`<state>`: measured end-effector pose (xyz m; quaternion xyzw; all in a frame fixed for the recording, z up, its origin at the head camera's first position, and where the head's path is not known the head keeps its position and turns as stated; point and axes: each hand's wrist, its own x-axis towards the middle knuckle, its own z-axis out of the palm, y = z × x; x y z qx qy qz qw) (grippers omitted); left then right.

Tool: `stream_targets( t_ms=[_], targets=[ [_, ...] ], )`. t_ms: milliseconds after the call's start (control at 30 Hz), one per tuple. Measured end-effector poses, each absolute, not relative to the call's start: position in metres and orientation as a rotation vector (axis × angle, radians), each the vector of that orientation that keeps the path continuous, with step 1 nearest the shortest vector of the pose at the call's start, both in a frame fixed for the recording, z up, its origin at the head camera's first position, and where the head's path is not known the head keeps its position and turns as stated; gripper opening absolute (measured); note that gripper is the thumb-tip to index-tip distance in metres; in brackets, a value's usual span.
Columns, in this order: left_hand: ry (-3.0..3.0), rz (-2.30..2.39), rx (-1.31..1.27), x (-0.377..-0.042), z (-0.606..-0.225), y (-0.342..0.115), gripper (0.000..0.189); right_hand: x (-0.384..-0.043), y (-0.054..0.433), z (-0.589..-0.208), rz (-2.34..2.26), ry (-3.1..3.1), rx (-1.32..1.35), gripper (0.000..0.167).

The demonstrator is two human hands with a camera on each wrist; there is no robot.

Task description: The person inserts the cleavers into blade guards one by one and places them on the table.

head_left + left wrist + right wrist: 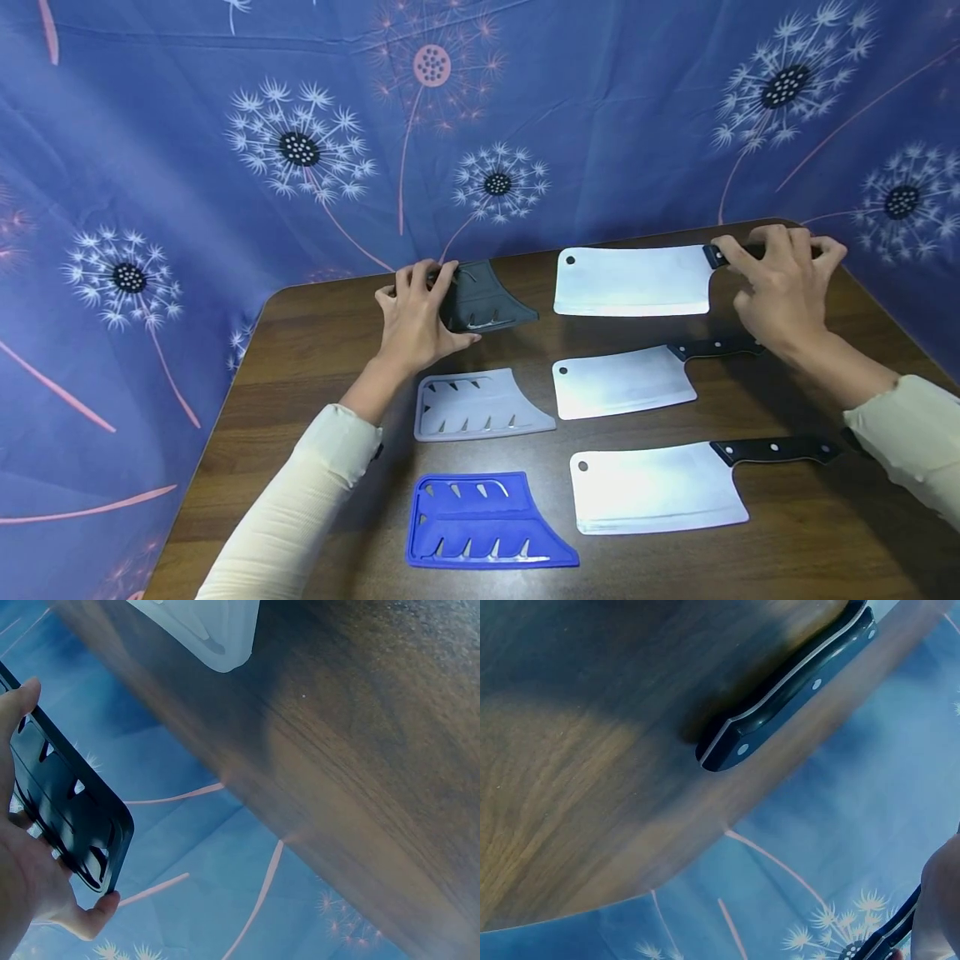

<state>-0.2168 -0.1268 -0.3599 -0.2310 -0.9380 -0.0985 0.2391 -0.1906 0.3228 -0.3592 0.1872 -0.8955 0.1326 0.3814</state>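
Note:
My left hand holds a black blade guard near the table's back edge, thumb below and fingers over its left end. In the left wrist view the slotted guard shows between thumb and fingers. At the back right, my right hand grips the black handle of a cleaver, whose blade points left toward the guard. Only part of that handle shows in the right wrist view. A gap separates blade and guard.
A grey-white blade guard and a blue one lie in front of the left hand on the wooden table. Two more cleavers, a middle one and a front one, lie to their right. A dandelion-print cloth hangs behind.

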Motion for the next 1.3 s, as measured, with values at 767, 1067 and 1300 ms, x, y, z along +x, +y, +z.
stream_targets(
  t_ms=[767,1067,1300],
  targets=[
    [-2.547,-0.251,-0.623,-0.214,-0.356,-0.123,0.11,-0.192,0.306,-0.357,0.392,-2.214,0.478,0.072],
    [-2.562,-0.267,-0.614,-0.214,-0.356,-0.124,0.111,-0.192,0.306,-0.357,0.373,-2.232,0.475,0.072],
    [-2.579,-0.246,-0.603,-0.214,-0.355,-0.123,0.11,-0.192,0.305,-0.358,0.388,-2.222,0.469,0.072]
  ],
)
